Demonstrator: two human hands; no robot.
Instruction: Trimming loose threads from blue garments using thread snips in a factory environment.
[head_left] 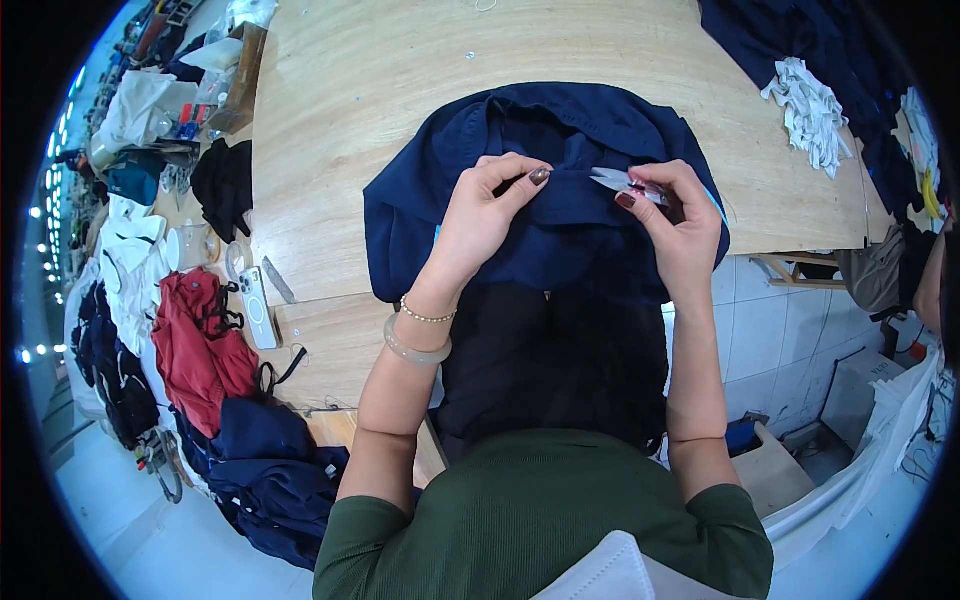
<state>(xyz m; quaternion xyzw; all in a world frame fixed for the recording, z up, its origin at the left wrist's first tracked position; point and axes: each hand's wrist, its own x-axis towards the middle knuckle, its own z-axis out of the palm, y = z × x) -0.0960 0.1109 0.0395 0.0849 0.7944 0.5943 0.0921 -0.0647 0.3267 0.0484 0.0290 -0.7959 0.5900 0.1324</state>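
Note:
A navy garment (425, 215) lies bunched on the table's near edge in front of me, its opening turned away. My left hand (488, 200) is closed, thumb and forefinger pinched at the band along that opening. Whether a loose thread is also between those fingertips is too small to tell. In my right hand (680, 215) is a pair of thread snips (612, 180), blades pointing left just above the band, a little apart from the left fingertips. The fingers hide most of the snips' handle.
A phone (257, 308) and a grey metal strip (278, 280) lie left on the wooden table (340, 60). Red (200, 335) and navy clothes (265, 480) hang over the left side. White cloth strips (808, 118) lie far right. Another person's arm (932, 285) shows at the right rim.

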